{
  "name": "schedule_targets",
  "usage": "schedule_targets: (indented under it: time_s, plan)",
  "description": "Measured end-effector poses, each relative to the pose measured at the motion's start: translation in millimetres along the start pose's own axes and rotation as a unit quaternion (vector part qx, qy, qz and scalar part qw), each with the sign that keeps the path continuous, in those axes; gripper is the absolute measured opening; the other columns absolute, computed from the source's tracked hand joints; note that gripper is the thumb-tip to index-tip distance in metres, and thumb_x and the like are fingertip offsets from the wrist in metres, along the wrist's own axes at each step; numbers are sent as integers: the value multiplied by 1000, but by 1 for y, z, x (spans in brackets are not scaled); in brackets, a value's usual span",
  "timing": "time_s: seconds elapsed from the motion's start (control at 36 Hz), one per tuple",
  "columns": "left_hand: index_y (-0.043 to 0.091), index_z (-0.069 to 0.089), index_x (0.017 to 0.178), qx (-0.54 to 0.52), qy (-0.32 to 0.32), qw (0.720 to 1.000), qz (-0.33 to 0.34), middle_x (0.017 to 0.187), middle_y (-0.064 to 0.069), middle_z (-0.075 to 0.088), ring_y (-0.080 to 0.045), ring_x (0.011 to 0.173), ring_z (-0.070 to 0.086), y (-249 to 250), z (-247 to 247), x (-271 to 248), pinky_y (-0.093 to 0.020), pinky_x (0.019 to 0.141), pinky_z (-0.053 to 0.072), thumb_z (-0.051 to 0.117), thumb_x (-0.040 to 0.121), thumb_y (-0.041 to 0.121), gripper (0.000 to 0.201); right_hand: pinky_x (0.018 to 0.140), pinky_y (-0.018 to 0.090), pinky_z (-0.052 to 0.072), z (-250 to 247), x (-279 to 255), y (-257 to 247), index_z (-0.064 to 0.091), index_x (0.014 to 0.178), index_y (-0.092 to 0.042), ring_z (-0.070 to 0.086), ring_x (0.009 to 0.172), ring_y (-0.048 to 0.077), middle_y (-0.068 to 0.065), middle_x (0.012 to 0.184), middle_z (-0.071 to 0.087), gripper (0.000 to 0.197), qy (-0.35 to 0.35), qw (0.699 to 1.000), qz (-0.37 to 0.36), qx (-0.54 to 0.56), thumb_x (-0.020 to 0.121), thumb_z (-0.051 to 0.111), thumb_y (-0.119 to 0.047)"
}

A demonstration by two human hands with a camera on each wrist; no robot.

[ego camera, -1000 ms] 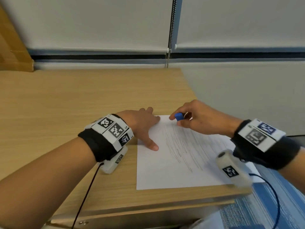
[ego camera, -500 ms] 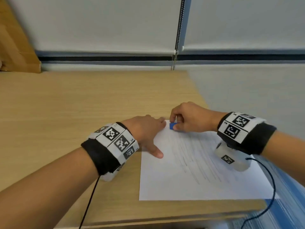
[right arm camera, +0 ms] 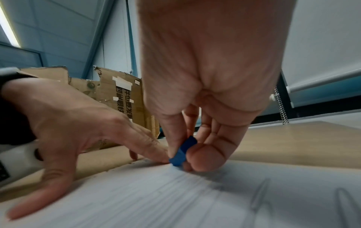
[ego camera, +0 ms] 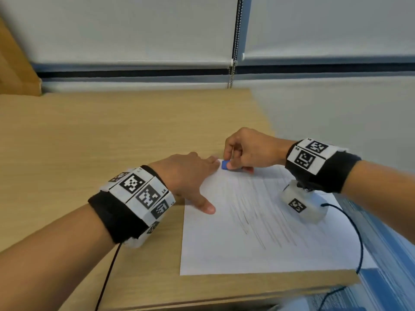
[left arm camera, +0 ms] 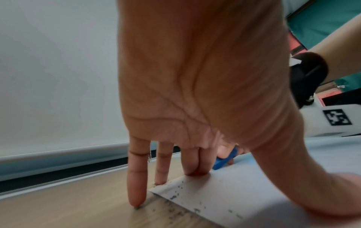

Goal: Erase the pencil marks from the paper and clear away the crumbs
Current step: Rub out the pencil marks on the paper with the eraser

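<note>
A white sheet of paper (ego camera: 224, 250) with slanted pencil marks (ego camera: 258, 218) lies at the desk's right front corner. My right hand (ego camera: 247, 151) pinches a small blue eraser (ego camera: 225, 164) between thumb and fingers, its tip on the paper's far left corner; the eraser (right arm camera: 182, 152) shows pressed to the sheet in the right wrist view. My left hand (ego camera: 188, 176) lies flat with straight fingers, thumb and fingertips holding down the paper's left edge. Dark eraser crumbs (left arm camera: 175, 195) dot the paper edge and the desk beside my left fingers (left arm camera: 136, 189).
The wooden desk (ego camera: 89, 142) stretches left and back toward a wall with roller blinds and a bead chain (ego camera: 234, 41). A torn cardboard box (right arm camera: 121, 98) stands off to the left. Blue floor (ego camera: 386, 261) lies beyond the desk's right edge.
My right hand has come down from above the sheet and set the eraser on the paper's far left corner, close to my left fingertips. The left hand stays pressing the paper.
</note>
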State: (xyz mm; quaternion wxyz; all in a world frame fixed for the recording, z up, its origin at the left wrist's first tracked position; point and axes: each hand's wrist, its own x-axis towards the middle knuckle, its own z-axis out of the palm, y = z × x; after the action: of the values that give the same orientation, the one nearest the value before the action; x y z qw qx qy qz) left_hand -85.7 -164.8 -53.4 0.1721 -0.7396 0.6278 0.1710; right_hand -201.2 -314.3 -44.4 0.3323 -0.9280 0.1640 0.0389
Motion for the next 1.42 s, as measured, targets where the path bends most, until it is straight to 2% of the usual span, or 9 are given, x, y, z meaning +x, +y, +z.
schedule_targets:
  time_s: [0.14, 0.31, 0.44, 0.67, 0.81, 0.97, 1.14, 1.31, 1.42]
  plan:
    - [27, 0, 156, 8, -4, 1000, 6, 162, 14, -2, -21, 137, 26, 2, -2, -1, -38, 101, 41, 66, 72, 70, 115, 59, 36, 54, 7, -8, -5, 69, 80, -8, 57, 42, 10, 7, 58, 65, 5, -83, 996, -13, 37, 80, 74, -6]
    - [24, -1, 156, 16, -12, 1000, -1, 162, 13, -3, -21, 139, 24, 3, -3, -3, -39, 103, 40, 64, 74, 70, 114, 60, 39, 55, 3, -2, -4, 65, 81, -9, 57, 47, 17, 16, 65, 67, 7, -2, 1000, -2, 16, 81, 72, -9]
    - [26, 5, 156, 19, -7, 1000, -2, 162, 12, 8, -21, 132, 32, 3, -4, -1, -34, 86, 42, 66, 72, 71, 113, 52, 24, 50, 13, -17, -9, 68, 87, -3, 58, 50, 17, 10, 65, 67, 8, -111, 993, -27, 41, 81, 73, -6]
    - [24, -2, 156, 21, -19, 1000, -4, 162, 13, -5, -21, 140, 24, 5, -5, -3, -40, 103, 40, 64, 74, 71, 115, 58, 35, 54, 2, -6, -1, 67, 90, -8, 57, 48, 15, 18, 67, 66, 7, -32, 999, 7, 25, 84, 69, -9]
    - [26, 4, 156, 21, -16, 1000, -4, 163, 12, -2, -23, 137, 28, 5, -4, -2, -39, 94, 43, 66, 72, 71, 113, 61, 35, 55, 8, -16, -7, 70, 93, -7, 57, 44, 10, 9, 63, 65, 9, -145, 989, -3, 31, 84, 70, -8]
    - [24, 0, 156, 24, -9, 1000, -15, 163, 12, -2, -21, 138, 28, 6, -2, -3, -39, 95, 42, 64, 73, 71, 114, 67, 43, 57, 0, -5, -1, 66, 88, -11, 59, 47, 16, 11, 63, 68, 6, -22, 1000, 11, -16, 84, 69, -13]
    - [26, 7, 155, 15, -3, 1000, -19, 162, 6, 11, -23, 133, 35, 3, 1, 1, -38, 92, 45, 66, 68, 74, 115, 56, 29, 52, 7, -20, -6, 64, 91, -9, 56, 47, 12, 8, 61, 64, 7, -117, 993, -16, -1, 85, 68, -8]
    - [26, 1, 155, 7, -11, 999, -33, 159, -2, 21, -24, 134, 36, 3, 1, 3, -39, 92, 45, 66, 66, 76, 121, 53, 34, 52, 2, -11, 2, 63, 86, -5, 57, 50, 23, 9, 58, 64, 3, -13, 1000, 7, 11, 84, 66, -4]
    - [24, 6, 155, 19, -10, 999, -27, 162, 6, 9, -23, 134, 34, 6, -2, 1, -37, 89, 42, 66, 70, 72, 115, 52, 31, 54, 11, -23, 0, 65, 88, -7, 57, 51, 17, 4, 59, 64, 4, -72, 997, 2, 27, 85, 67, -6]
